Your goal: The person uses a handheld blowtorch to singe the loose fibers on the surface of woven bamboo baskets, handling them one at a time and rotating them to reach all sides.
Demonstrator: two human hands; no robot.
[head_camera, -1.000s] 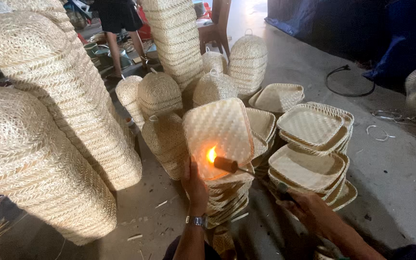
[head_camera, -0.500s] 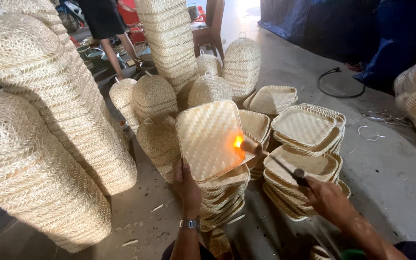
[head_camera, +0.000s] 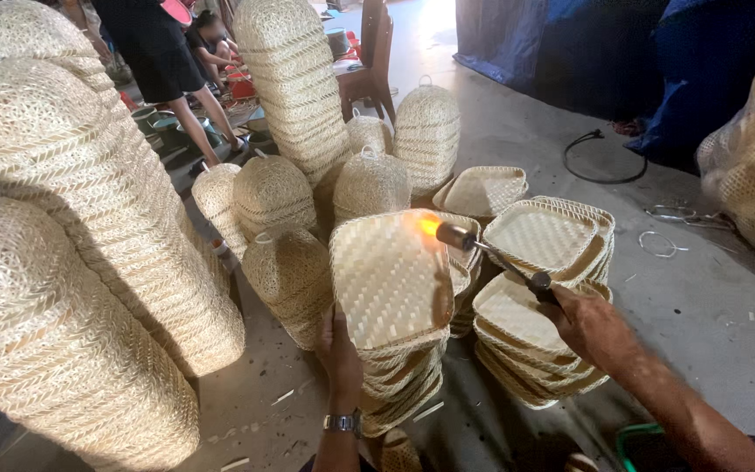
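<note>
Left hand: my left hand [head_camera: 340, 350] holds from below the pale square woven bamboo tray [head_camera: 391, 278], tilted up on its edge so that the flat bottom faces me; the fingers are closed on its lower rim.
Right hand: my right hand [head_camera: 589, 325] is closed firmly around the handle of the thin metal gas torch [head_camera: 500, 260], whose nozzle points at the upper right corner of the tray.
Flame: the small orange flame [head_camera: 428, 225] touches the tray at that corner, just at the rim.
Where the tray stands: it rests on top of the low stack of the same trays [head_camera: 399, 389] directly in front of me, on the grey concrete floor [head_camera: 701, 297].
Done, as I judge: I cannot see any burn mark on the tray, so I cannot tell how much of its surface is already passed by the flame.
Left, as I judge: the stacks of square trays at the right [head_camera: 545, 240] look not different from this one; whether they were flamed I cannot tell.
Around: tall columns of stacked round woven baskets [head_camera: 98, 218] stand at my left, and another person's legs [head_camera: 190, 109] are far behind.
</note>
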